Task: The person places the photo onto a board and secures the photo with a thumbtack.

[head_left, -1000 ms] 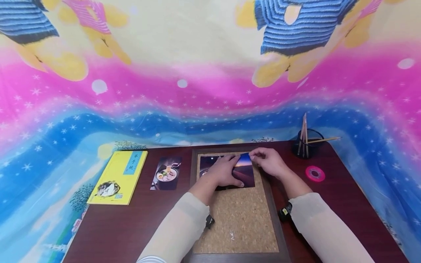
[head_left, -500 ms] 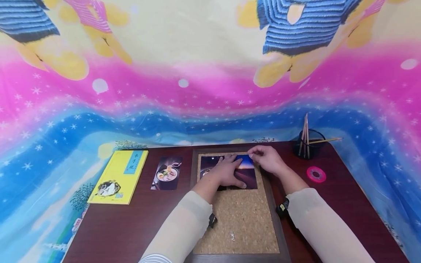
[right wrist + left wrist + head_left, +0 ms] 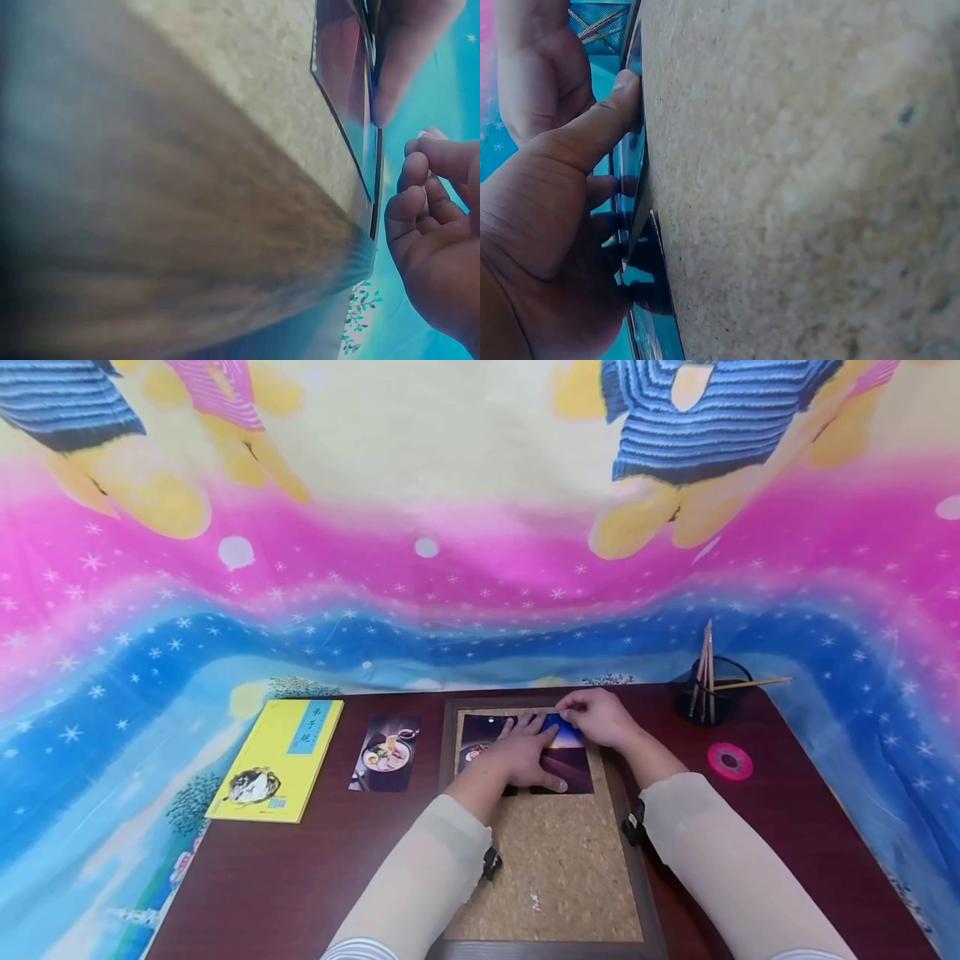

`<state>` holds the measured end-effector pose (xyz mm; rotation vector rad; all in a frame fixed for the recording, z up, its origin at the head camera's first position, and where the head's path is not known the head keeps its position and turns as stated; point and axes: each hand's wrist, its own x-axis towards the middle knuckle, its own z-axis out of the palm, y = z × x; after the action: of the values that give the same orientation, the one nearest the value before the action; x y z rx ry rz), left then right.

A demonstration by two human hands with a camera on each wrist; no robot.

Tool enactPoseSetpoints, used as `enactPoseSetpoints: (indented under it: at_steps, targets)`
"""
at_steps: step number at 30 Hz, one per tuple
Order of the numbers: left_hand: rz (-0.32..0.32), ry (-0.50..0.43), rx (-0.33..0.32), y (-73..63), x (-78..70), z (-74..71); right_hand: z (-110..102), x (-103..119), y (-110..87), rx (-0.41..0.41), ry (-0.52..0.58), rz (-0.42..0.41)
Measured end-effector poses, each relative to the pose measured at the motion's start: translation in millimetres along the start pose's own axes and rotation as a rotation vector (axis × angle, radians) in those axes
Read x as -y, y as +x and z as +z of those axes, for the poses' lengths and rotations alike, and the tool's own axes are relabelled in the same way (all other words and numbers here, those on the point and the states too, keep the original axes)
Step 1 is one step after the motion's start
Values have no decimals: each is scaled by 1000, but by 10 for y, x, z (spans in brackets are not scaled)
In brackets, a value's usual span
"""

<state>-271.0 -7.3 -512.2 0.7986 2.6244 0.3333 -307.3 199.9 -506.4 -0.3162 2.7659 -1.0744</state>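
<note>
Left hand [image 3: 519, 753]: spread wide, palm down over 2 photos, thumb well apart from the fingers; thumb rests on the sunset photo near its lower edge.
Right hand [image 3: 602, 720]: fingers curled in, thumb tip close against the index finger, at the top edge of the sunset photo; cannot tell whether a small item sits in the pinch.
Sunset photo [image 3: 579, 766]: lies in the upper right part of the cork board; deep blue above, orange glow, dark ground; glossy, left side partly covered.
Bowl photo [image 3: 476, 731]: upper left of the cork board, dark, mostly under the left hand.
Cork board [image 3: 562, 852]: speckled tan, brown frame [image 3: 639, 852]; small whitish bits [image 3: 535, 902] near its lower edge.
Loose photo [image 3: 386, 756]: 1, bowl of food, on the table left of the board.
Book [image 3: 273, 760]: 1, yellow, blue title panel, far left.
Pink roll [image 3: 715, 762]: 1, right of the board.
Black mesh cup [image 3: 703, 707]: behind the roll, holding pencils [image 3: 707, 660].
Table [image 3: 247, 877]: dark red-brown.
Backdrop [image 3: 480, 581]: printed cloth, pink and blue.
</note>
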Motion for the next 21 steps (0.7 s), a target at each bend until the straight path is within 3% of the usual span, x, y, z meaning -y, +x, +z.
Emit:
enactPoseSetpoints:
  at_steps: [12,21]
  targets:
    - [-40,-13,15,42,2,32,90,48,143,62,-44,-62]
    - [-50,-20,17,49,-5,37,124,83,213,103,-117,-60]
